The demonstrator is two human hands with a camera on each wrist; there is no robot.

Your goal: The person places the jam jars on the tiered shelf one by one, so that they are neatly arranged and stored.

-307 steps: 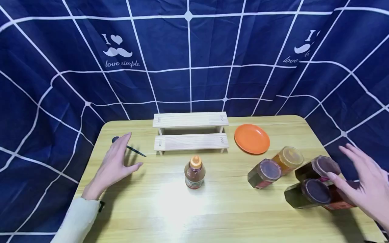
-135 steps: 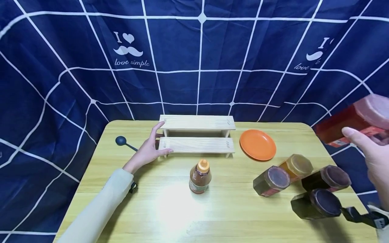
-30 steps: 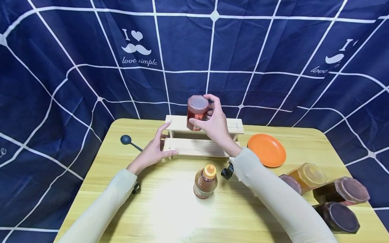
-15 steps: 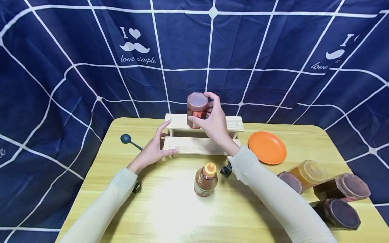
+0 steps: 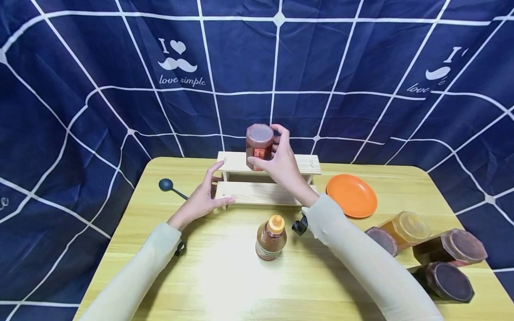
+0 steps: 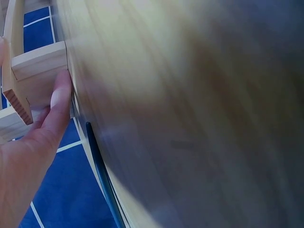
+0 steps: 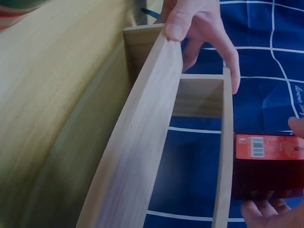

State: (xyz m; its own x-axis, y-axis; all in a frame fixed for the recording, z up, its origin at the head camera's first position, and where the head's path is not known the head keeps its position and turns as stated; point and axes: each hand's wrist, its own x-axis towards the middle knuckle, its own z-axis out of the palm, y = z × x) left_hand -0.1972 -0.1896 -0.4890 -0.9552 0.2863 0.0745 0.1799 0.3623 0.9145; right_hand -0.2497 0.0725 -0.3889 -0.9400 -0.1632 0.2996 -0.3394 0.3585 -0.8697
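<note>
Rack [image 5: 257, 193] on wd tbl [image 5: 321, 285], navy bkdrp [image 5: 245, 55]

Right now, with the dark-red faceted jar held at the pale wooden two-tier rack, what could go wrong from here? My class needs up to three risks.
The jar, in the right grip, could tip if released off-centre on the narrow upper board of the rack. The rack might shift if the left grip lets go of its left end. Drawing back, the cream right sleeve could knock the brown, orange-capped bottle standing nearby.
</note>
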